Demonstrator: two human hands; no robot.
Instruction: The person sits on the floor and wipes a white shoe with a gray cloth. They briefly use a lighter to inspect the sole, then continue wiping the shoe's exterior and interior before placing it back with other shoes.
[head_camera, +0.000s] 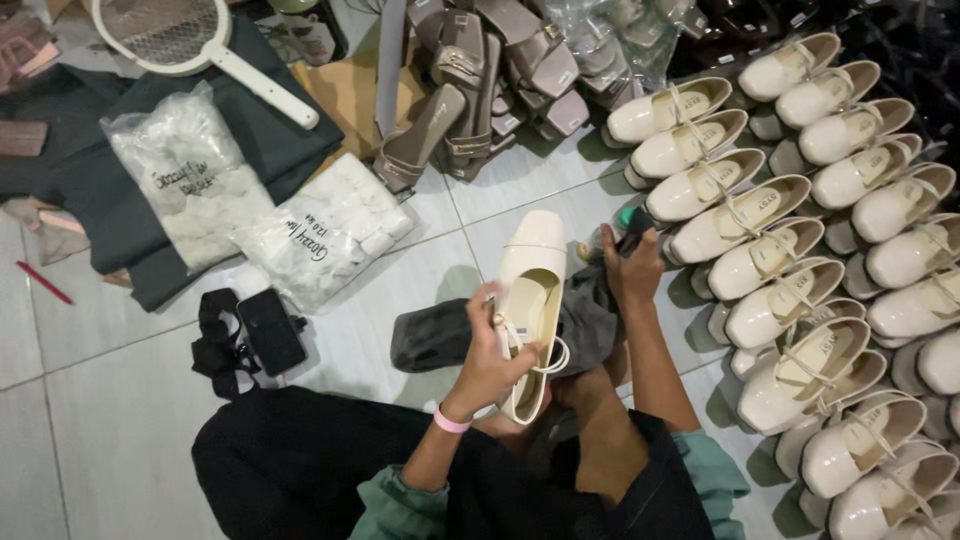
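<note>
Far left, I see a white racket-shaped swatter (165, 35) cut off by the top edge, lying on dark cloth (90, 185). Right of it rest two clear bags of white pieces (190, 175); what the pieces are I cannot make out. Nearer, a black phone (270, 330) lies on the tiled floor (90, 400) beside a black strap. My left hand (490, 362) is closed around the cream strapped shoe (530, 305), toe pointing far, its heel end hidden behind my fingers. A grey cloth (440, 335) lies under it, partly hidden. My right hand (633, 268) grips a small bottle with a green cap (612, 232), mostly covered by the fingers. Right of that, rows of matching cream shoes (800, 260) run off the right edge. Far centre, taupe sandals (480, 75) are heaped indistinctly.
</note>
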